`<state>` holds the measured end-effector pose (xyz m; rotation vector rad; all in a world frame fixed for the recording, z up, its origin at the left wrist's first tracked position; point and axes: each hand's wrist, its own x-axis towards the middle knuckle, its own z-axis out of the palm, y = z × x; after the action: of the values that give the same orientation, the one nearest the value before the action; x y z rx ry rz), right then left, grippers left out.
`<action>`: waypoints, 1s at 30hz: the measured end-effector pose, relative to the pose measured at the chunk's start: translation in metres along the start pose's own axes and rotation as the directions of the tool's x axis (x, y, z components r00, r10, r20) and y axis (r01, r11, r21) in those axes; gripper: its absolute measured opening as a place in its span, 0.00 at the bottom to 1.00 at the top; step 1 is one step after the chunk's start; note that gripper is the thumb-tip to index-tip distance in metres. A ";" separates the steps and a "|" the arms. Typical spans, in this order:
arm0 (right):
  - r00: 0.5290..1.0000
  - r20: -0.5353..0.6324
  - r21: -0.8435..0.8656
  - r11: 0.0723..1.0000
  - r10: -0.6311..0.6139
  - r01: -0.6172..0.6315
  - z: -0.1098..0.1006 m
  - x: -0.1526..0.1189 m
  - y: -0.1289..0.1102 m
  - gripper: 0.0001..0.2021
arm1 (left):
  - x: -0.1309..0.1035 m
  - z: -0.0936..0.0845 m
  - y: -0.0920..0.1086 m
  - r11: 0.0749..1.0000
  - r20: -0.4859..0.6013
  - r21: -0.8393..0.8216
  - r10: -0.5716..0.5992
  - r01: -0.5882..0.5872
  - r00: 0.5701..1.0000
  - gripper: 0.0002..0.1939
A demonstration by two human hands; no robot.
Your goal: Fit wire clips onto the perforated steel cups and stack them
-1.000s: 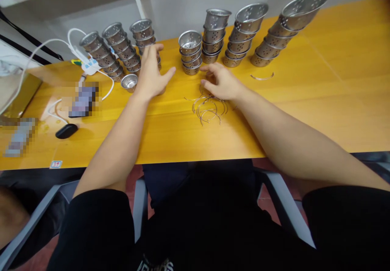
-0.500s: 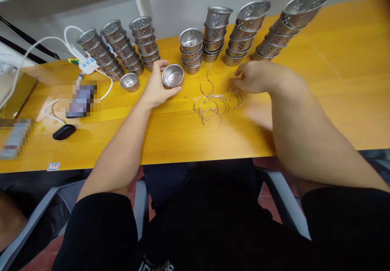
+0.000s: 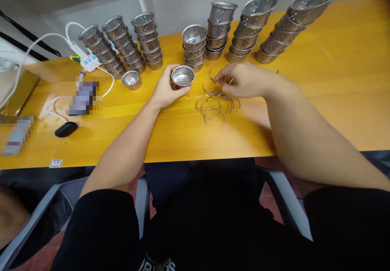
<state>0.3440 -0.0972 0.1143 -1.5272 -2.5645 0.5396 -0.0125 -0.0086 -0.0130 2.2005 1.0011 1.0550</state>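
My left hand (image 3: 167, 88) is closed around a small perforated metal cup (image 3: 183, 76), thumb on the near side and fingers behind it. The cup stands upright with its opening facing up. My right hand (image 3: 243, 80) hovers over the table, thumb and index finger apart, its fingertips at the edge of a thin wire ring (image 3: 209, 85). Whether they touch the wire is hard to see. Just below lies a loose heap of curved wire pieces (image 3: 213, 107), several of them overlapping.
Stacks of perforated cups (image 3: 149, 45) line the back left, with more stacks (image 3: 243, 41) at the back right. A single cup (image 3: 132, 80) stands at left. Nearby are a phone (image 3: 82, 98), a black oval object (image 3: 66, 129) and a white power strip (image 3: 90, 63) with cables.
My right hand has moved left from beside the right-hand stacks to the wire ring. My left hand, with the cup, has shifted slightly right. The view has tilted a little.
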 end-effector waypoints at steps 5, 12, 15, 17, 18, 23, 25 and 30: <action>0.990 0.100 0.027 0.995 -0.095 0.092 0.012 0.008 0.016 0.26 | -0.001 0.003 0.005 1.000 0.022 -0.010 0.018 -0.018 1.000 0.51; 0.988 0.073 -0.010 0.990 -0.137 0.138 0.027 0.016 0.010 0.10 | -0.004 0.011 0.012 1.000 0.034 -0.028 -0.004 0.005 0.999 0.52; 0.987 0.058 -0.075 0.985 -0.149 0.153 0.030 0.016 0.006 0.12 | -0.005 0.013 0.018 0.999 0.032 -0.037 -0.018 0.019 0.999 0.52; 0.986 0.058 -0.086 0.983 -0.156 0.161 0.032 0.016 0.005 0.13 | -0.005 0.014 0.020 0.998 0.025 -0.051 -0.030 0.031 0.999 0.53; 0.987 0.046 -0.083 0.984 -0.154 0.158 0.031 0.016 0.005 0.12 | -0.005 0.014 0.020 0.997 0.022 -0.059 -0.038 0.040 0.999 0.53; 0.995 -0.027 -0.021 0.995 -0.096 0.096 0.021 0.012 0.001 0.15 | -0.005 0.013 0.024 0.998 0.009 -0.051 -0.034 0.035 0.999 0.51; 0.996 -0.054 0.001 0.997 -0.075 0.075 0.016 0.009 -0.001 0.18 | -0.005 0.011 0.026 0.999 0.005 -0.044 -0.026 0.026 1.000 0.51; 0.990 -0.139 0.106 0.994 0.025 -0.010 0.012 0.004 -0.002 0.23 | -0.004 0.008 0.028 1.000 -0.031 -0.015 0.011 -0.011 0.999 0.47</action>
<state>0.3367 -0.0977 0.1035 -1.4974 -2.3818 0.5392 0.0034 -0.0294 -0.0003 2.1861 0.9921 1.1007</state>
